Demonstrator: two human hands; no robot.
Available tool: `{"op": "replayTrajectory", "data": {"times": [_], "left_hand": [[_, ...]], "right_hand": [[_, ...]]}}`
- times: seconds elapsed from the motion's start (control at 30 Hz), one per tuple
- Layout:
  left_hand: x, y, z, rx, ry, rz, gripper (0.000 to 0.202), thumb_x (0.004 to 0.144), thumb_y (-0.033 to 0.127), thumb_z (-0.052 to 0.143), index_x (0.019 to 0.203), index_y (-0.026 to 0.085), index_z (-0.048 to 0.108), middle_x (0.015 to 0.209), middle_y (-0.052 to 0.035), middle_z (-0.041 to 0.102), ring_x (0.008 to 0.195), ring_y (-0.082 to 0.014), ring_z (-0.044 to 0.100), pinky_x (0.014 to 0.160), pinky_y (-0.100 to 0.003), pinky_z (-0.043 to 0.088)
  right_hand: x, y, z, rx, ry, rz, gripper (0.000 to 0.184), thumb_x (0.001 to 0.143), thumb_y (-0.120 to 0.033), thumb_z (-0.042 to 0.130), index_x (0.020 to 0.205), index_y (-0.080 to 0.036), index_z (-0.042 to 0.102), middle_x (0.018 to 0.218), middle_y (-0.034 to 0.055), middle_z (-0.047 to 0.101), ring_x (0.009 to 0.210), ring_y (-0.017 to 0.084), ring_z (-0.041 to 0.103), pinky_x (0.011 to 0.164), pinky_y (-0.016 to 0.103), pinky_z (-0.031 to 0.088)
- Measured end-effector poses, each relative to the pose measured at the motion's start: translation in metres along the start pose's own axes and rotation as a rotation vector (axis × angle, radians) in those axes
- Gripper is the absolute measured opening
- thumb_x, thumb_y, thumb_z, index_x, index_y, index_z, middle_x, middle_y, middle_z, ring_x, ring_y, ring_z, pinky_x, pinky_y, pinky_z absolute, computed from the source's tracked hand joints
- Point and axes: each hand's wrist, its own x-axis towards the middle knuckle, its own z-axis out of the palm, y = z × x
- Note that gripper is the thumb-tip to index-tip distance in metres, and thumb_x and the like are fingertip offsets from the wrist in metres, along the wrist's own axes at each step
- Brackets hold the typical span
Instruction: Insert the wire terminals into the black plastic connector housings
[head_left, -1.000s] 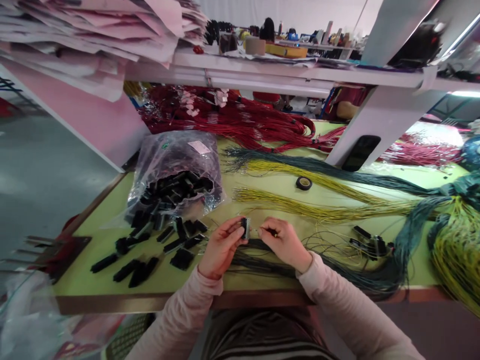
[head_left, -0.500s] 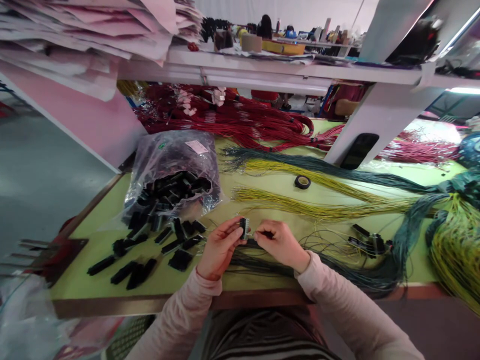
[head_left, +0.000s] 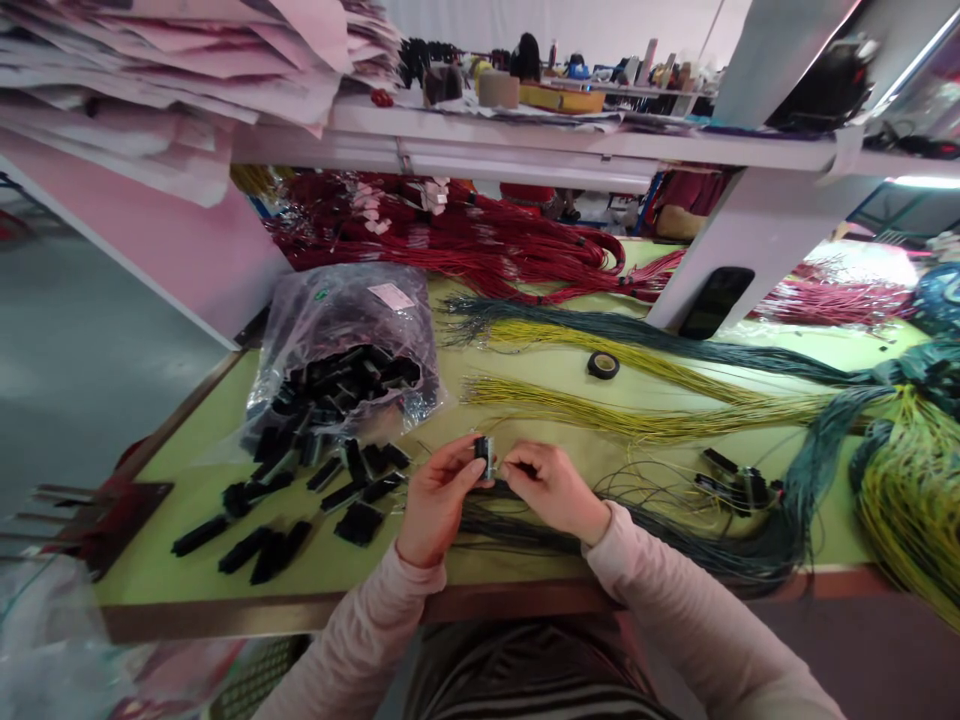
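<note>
Black plastic connector (head_left: pixel 484 456) is sitting upright in the left hand (head_left: pixel 439 500), whose fingers (head_left: pixel 459 464) are curling closed around it and gripping it from the side. The right hand (head_left: pixel 553 488) is reaching in from the other side, its thumb and forefinger (head_left: pixel 514 470) pinching closed right beside the connector, though whatever lies between them is too small to tell. Both wrists are turning inward, the pink sleeves (head_left: pixel 675 590) are running back towards the body, and the hands are hovering close together above a dark green wire bundle (head_left: pixel 517 530) lying on the green-topped table (head_left: pixel 172 530). Beside the left hand, loose black connectors (head_left: pixel 360 522) are lying scattered, spilling from a clear plastic bag (head_left: pixel 341 320). To the right, yellow wire bundles (head_left: pixel 600 420) are stretching across the table, with a roll of black tape (head_left: pixel 603 365) resting between them. Red wire bundles (head_left: pixel 450 240) are heaping up at the far side, beneath a white shelf (head_left: pixel 525 135) carrying assorted workshop items, while stacks of pink-and-white paper sheets (head_left: pixel 187 60) are overhanging the upper left corner
</note>
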Motion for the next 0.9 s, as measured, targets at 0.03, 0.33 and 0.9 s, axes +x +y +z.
{"op": "replayTrajectory", "data": {"times": [0.03,0.33,0.9], "left_hand": [[0.0,0.0,0.0,0.013,0.007,0.015,0.03,0.068,0.02,0.073,0.098,0.022,0.069,0.078,-0.0007,0.068,0.07,-0.0126,0.062,0.059,-0.023,0.055],[-0.003,0.002,0.003,0.04,0.012,0.028,0.03,0.067,0.022,0.073,0.097,0.021,0.07,0.078,-0.0012,0.067,0.066,-0.0128,0.062,0.058,-0.024,0.056],[-0.004,0.006,0.011,-0.104,0.054,-0.061,0.029,0.061,0.021,0.078,0.089,0.019,0.071,0.074,-0.0014,0.069,0.064,-0.0124,0.063,0.056,-0.024,0.056]], "right_hand": [[0.0,0.0,0.001,-0.001,-0.003,0.0,0.022,0.082,-0.015,0.048,0.061,-0.016,0.053,0.06,-0.0017,0.048,0.058,0.009,0.044,0.056,0.02,0.034],[0.004,-0.002,0.003,-0.038,-0.082,-0.072,0.022,0.086,-0.015,0.045,0.067,-0.017,0.054,0.067,0.0008,0.054,0.063,0.011,0.048,0.062,0.021,0.039],[0.003,-0.002,0.004,-0.08,0.028,-0.109,0.012,0.083,-0.016,0.049,0.074,-0.018,0.056,0.068,0.0014,0.054,0.062,0.011,0.048,0.06,0.022,0.04]]}}
